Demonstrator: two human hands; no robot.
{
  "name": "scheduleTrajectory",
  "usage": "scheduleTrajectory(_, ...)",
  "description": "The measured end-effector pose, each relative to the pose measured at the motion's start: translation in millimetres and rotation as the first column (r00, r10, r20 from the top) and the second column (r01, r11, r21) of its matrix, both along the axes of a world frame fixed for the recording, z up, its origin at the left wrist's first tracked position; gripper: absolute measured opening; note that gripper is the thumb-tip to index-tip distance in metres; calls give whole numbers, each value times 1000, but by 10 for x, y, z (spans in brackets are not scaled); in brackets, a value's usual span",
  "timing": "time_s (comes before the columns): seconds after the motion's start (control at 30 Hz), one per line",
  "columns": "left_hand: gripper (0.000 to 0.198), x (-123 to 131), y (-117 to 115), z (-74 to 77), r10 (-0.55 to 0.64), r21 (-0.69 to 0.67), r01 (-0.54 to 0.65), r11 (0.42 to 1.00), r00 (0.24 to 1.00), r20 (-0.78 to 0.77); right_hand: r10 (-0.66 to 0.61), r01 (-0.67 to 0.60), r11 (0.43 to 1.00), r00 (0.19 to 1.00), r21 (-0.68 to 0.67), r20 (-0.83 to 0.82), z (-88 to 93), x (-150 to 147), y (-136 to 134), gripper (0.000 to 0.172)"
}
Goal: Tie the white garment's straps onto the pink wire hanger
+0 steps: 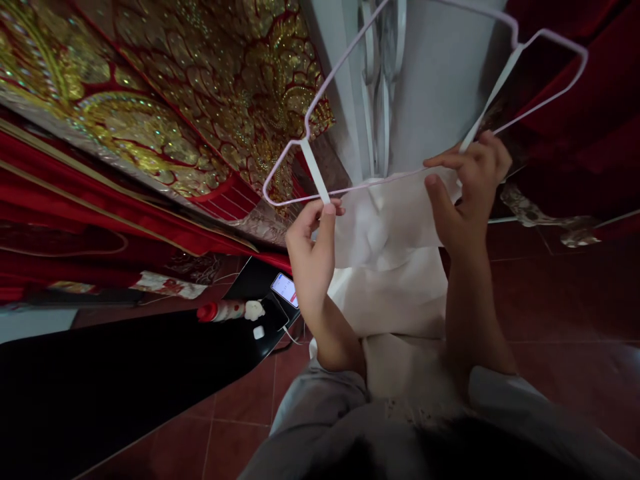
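White wire hanger [345, 61] raised at chest height, tilted, before pale wall. White garment [390, 267] hangs from hanger's lower bar, draping toward person's lap. Left hand [313, 250] at hanger's lower left corner, thumb and fingers pinched on left strap [315, 170]. Right hand [467, 193] at hanger's lower right, fingers curled tight on garment's top edge. Below-left of hanger: phone [285, 290] and red bottle [220, 310] on black table [125, 380]. Left of hanger: red-gold embroidered fabric [175, 100].

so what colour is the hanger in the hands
The hanger is white, seen best in the head view.
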State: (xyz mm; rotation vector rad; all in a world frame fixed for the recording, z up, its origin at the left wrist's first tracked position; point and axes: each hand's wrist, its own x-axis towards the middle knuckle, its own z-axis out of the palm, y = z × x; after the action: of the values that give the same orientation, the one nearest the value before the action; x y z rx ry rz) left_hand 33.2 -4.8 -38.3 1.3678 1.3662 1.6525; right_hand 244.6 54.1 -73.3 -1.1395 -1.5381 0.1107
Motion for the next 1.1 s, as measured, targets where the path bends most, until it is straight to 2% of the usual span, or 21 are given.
scheduleTrajectory(0.1, 20, -49, -23, 250, -148, 93, 131, 987, 968, 201, -13, 13, 1000, 1000, 0, 4, -9, -11, 14, 24)
scheduleTrajectory(0.17, 26, -96, 48, 396, -212, 194, 156, 968, 925, 315, -15, 15, 1000, 1000, 14, -5, -31, -37, 11, 24)
scheduleTrajectory(0.23, 31, -180, 151, 481, -181, 279, 85, 956, 923, 339, -13, 13, 1000, 1000, 27, -11, -58, -63, 2, 23)
scheduleTrajectory(0.27, 31, -233, 200, 489, -114, 307, 6, 952, 935, 335, -10, 11, 999, 1000, 30, -10, -71, -73, -3, 23)
scheduleTrajectory(0.33, 25, -347, 276, 424, 78, 336, -194, 922, 941, 330, 2, -2, 999, 1000, 39, -10, -92, -83, -15, 23)
scheduleTrajectory(0.4, 21, -434, 312, 269, 256, 317, -356, 879, 913, 317, 20, -19, 999, 1000, 39, -6, -103, -88, -27, 23)
scheduleTrajectory(0.43, 20, -453, 318, 172, 312, 294, -398, 869, 902, 299, 26, -26, 999, 1000, 31, 2, -105, -90, -33, 23)
scheduleTrajectory(0.47, 21, -450, 317, 75, 321, 242, -389, 889, 906, 277, 28, -28, 999, 1000, 21, 12, -105, -95, -38, 24)
scheduleTrajectory(0.5, 23, -421, 313, -13, 289, 167, -339, 926, 920, 266, 27, -28, 1000, 999, 12, 22, -105, -102, -42, 24)
scheduleTrajectory(0.57, 32, -295, 301, -138, 149, 50, -171, 984, 945, 292, 18, -17, 1000, 999, -5, 47, -102, -124, -48, 26)
scheduleTrajectory(0.6, 36, -208, 297, -167, 74, 37, -91, 995, 943, 324, 10, -9, 1000, 998, -8, 58, -99, -136, -52, 27)
scheduleTrajectory(0.67, 39, -31, 297, -169, -21, 73, -8, 997, 924, 382, -9, 9, 1000, 997, -9, 72, -86, -155, -71, 28)
scheduleTrajectory(0.8, 35, 180, 330, -104, -30, 148, -37, 988, 904, 426, -34, 36, 999, 995, -21, 99, 11, -150, -176, 25)
scheduleTrajectory(0.93, 35, 218, 373, -114, 7, 132, -69, 989, 907, 421, -35, 31, 998, 996, 54, 87, 237, -108, -254, 24)
scheduleTrajectory(1.0, 35, 224, 392, -135, 9, 141, -75, 987, 907, 420, -35, 29, 994, 997, 105, 64, 380, -57, -184, 26)
scheduleTrajectory(1.1, 30, 236, 412, -162, -54, 204, -46, 978, 886, 461, 19, -15, 971, 1000, 237, -13, 572, 114, 119, 33)
